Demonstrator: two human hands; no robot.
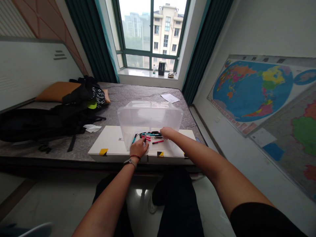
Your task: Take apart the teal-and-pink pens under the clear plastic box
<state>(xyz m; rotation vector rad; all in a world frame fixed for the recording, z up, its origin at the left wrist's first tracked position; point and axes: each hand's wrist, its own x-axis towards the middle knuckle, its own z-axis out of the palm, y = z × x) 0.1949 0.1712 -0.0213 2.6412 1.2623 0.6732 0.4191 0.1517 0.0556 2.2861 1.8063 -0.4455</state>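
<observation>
A clear plastic box (150, 117) stands on flat white cartons (111, 146), its open side toward me. Several pens (150, 134) with black, teal and red parts lie in a loose heap at its opening. My left hand (138, 148) is at the near left of the heap, its fingers closed on what looks like a dark pen (145, 139) pointing up. At the heap's right end is my right hand (168, 133), curled with its fingertips hidden, so what it grips cannot be made out. A red pen (158, 142) lies apart, between the two hands.
The cartons rest on a grey mattress (138, 93). To the left lie a black bag (44, 123), an orange pillow (58, 90) and a crumpled tissue (92, 128). Behind the box is a white paper sheet (170, 98). A map (251, 89) hangs on the right wall.
</observation>
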